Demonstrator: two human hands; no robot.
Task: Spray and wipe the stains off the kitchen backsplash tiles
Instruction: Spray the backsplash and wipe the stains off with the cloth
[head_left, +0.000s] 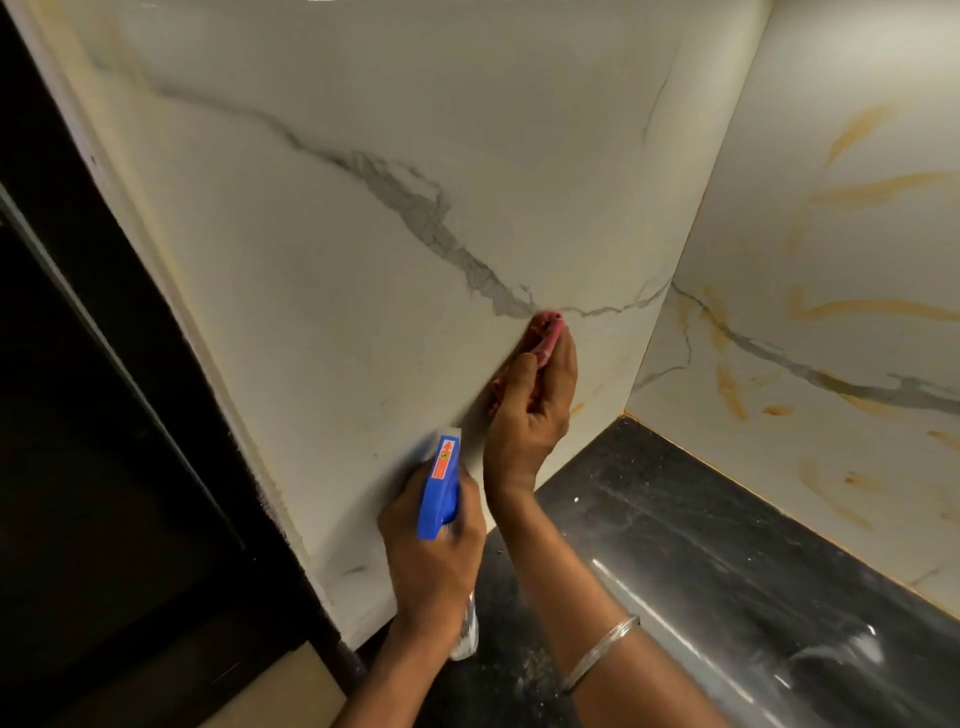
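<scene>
My right hand (530, 410) presses a pink cloth (545, 332) flat against the white marble-look backsplash tile (337, 260), just under a grey vein. My left hand (431, 561) grips a spray bottle (441, 483) with a blue trigger head, its nozzle close to the same tile; the clear bottle body shows below my wrist. Faint yellowish marks lie on this tile near the cloth. The right-hand wall tiles (831, 260) carry several orange-yellow stains (732, 389).
A glossy black stone countertop (701, 571) runs along the bottom right, with specks and wet glints on it. A dark opening with a pale frame edge (171, 312) borders the tile on the left. The two walls meet in a corner (631, 400).
</scene>
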